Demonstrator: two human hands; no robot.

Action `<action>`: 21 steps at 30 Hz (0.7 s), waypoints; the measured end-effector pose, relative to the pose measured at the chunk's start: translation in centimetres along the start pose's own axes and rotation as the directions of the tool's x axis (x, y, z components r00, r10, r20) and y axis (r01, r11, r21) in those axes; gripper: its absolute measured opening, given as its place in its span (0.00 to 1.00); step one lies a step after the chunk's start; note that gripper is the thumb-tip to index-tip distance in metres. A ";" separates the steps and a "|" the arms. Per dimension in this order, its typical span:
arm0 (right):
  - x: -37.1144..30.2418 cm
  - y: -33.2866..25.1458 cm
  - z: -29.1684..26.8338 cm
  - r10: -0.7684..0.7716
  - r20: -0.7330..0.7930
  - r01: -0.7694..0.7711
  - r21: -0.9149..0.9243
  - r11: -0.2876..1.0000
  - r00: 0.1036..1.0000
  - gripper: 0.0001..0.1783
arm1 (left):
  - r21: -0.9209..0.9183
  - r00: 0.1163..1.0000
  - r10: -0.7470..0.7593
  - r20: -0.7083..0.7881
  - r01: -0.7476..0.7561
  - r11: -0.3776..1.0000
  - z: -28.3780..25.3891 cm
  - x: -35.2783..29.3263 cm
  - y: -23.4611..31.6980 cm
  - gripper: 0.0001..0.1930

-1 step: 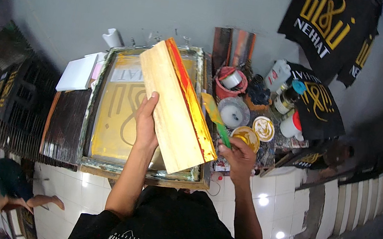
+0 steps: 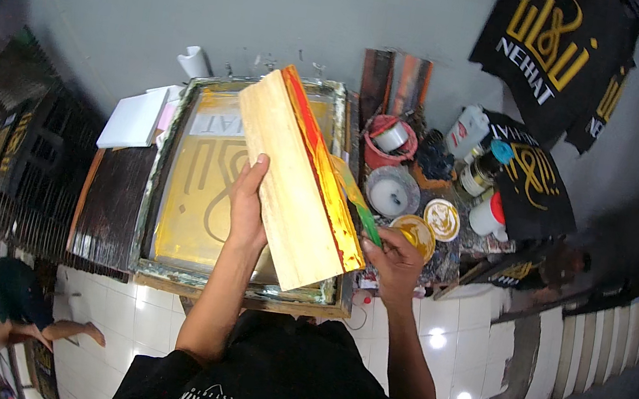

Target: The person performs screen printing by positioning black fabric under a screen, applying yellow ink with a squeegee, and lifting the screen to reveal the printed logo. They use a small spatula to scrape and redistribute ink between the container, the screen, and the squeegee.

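My left hand (image 2: pixel 248 210) grips a wide wooden squeegee (image 2: pixel 288 187), tilted above the screen, with the thumb on its pale face. Yellow ink coats the lower part of its red-orange blade (image 2: pixel 326 192). Closed around the green handle of a spatula (image 2: pixel 369 227) is my right hand (image 2: pixel 394 261). The spatula's yellow-smeared end lies against or very close to the blade edge; exact contact is hard to tell. Under the squeegee is a framed printing screen (image 2: pixel 189 224) with yellow ink and stencilled lettering, partly hidden by the squeegee and my left arm.
Right of the screen are an open tub of yellow ink (image 2: pixel 415 236), its smeared lid (image 2: pixel 442 219), a bowl (image 2: pixel 391 192), a red bucket (image 2: pixel 385 153) and several bottles. Printed black cloths (image 2: pixel 549 48) hang at the right. Another person (image 2: pixel 16 294) sits low at the left.
The spatula has turned and come closer to the squeegee's inked blade edge. Both hands keep their holds, and the whole view has shifted slightly.
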State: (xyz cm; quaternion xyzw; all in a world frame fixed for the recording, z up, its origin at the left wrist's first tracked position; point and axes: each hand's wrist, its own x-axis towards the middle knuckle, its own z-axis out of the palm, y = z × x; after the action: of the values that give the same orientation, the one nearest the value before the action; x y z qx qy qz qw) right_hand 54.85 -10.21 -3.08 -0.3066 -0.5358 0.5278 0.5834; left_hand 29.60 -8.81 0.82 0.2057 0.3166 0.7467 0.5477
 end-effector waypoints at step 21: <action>3.4 2.3 8.3 -0.341 0.338 0.458 -0.372 0.808 0.877 0.18 | -0.318 0.982 -0.179 0.059 0.189 0.929 -10.2 1.0 10.3 0.24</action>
State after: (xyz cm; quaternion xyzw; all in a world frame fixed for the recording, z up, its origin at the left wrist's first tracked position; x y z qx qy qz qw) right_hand 45.87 -8.11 -2.17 -0.2394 -0.7640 0.2916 0.5234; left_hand 15.54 -12.48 0.73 0.0937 0.2002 0.7305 0.6461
